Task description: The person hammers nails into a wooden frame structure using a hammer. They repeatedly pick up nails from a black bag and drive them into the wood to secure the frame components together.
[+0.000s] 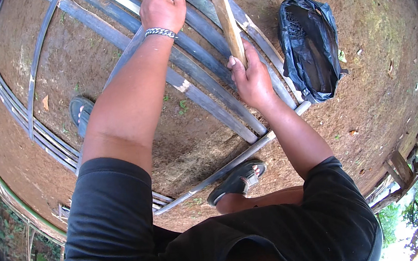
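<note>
Bare dirt ground [377, 57]; left hand [162, 6] grips a slat [126, 52], right hand [250, 76] raises hammer [225, 8].

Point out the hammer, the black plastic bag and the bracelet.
hammer [230, 23], head view, middle of the wooden handle
black plastic bag [309, 47], head view, its crumpled middle
bracelet [160, 32], head view, chain on the left wrist

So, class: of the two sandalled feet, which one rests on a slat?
The right sandal, toe on the pale slat. The left sandal stands on bare soil.
</note>
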### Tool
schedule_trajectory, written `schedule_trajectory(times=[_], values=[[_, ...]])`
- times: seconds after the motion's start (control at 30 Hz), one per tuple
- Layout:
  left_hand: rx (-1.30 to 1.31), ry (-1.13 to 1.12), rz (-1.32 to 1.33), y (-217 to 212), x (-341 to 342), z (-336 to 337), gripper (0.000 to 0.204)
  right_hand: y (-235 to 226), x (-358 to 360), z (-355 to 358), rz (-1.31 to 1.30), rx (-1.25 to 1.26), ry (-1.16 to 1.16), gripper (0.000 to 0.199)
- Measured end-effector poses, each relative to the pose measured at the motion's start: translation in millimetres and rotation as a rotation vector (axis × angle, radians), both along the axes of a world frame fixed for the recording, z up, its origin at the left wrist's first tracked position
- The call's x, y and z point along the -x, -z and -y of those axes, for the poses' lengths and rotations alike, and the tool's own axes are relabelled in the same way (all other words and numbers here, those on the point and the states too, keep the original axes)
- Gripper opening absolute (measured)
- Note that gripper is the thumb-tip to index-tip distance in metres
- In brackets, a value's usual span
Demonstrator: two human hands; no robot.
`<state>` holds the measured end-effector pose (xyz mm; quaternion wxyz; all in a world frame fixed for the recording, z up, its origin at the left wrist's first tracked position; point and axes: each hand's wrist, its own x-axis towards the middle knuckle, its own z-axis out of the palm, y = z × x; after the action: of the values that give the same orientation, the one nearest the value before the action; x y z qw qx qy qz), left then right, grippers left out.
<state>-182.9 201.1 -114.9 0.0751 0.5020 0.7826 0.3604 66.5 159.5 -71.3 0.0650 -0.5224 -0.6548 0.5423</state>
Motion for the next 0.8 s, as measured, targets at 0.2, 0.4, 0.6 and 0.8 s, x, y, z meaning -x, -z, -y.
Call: schedule_trajectory(times=[0.2, 0.4, 0.6, 0.8], values=[[-0.062, -0.021, -0.004, 20.3, 10.0, 3.8, 0.013, -2.7, 2.6, -0.5, 0.026, 0.009, 0.002, 0.052], [-0.035, -0.027, 0.000, 18.1, 8.6, 3.9, 0.014, -6.5, 3.4, -0.4, 0.033, -0.010, -0.027, 0.051], [-0.050, -0.044, -0.039, 21.0, 9.7, 4.8, 0.014, -13.1, 7.2, -7.7, 0.026, -0.050, -0.056, 0.050], [-0.053, -0.041, -0.013, 20.5, 8.5, 5.0, 0.016, -8.4, 4.6, -11.1, 0.030, -0.065, -0.042, 0.051]])
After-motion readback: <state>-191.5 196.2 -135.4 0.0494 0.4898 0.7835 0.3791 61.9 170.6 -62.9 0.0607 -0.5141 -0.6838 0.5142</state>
